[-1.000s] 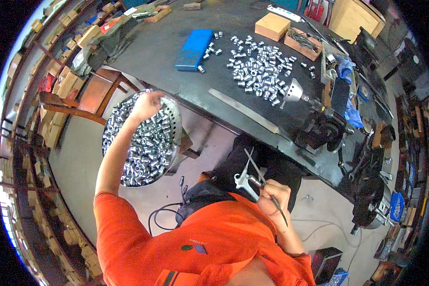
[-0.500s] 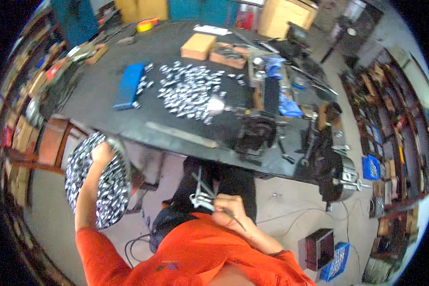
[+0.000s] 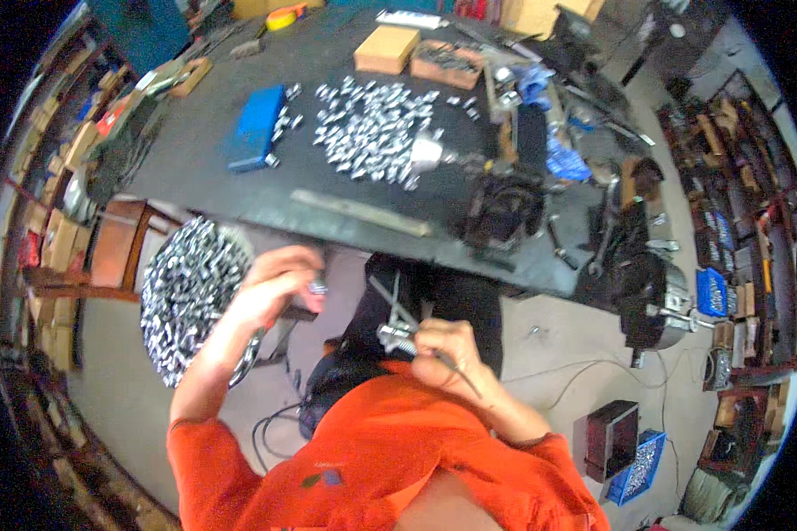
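My left hand (image 3: 279,281) is raised between the round container and the bench, fingers closed on a small shiny metal part (image 3: 317,288). Just left of it, the round container (image 3: 250,243) is heaped with many such metal parts (image 3: 189,305). Close to my body, my right hand (image 3: 447,352) is wrapped around a metal caliper (image 3: 397,334). Its thin end sticks out below my hand, and its jaws point up and left. Farther off, a pile of loose metal parts (image 3: 372,128) lies on the dark bench (image 3: 204,168).
A blue box (image 3: 259,128) stands left of the pile. A flat metal bar (image 3: 359,212) lies along the bench's near edge, left of a dark vise (image 3: 505,208). Two boxes (image 3: 387,49) (image 3: 447,64) sit behind. A blue crate (image 3: 638,469) is on the floor at right.
My left hand has come up out of the container and moved right, now with a metal part in its fingers. The right hand keeps hold of the caliper. The view has shifted.
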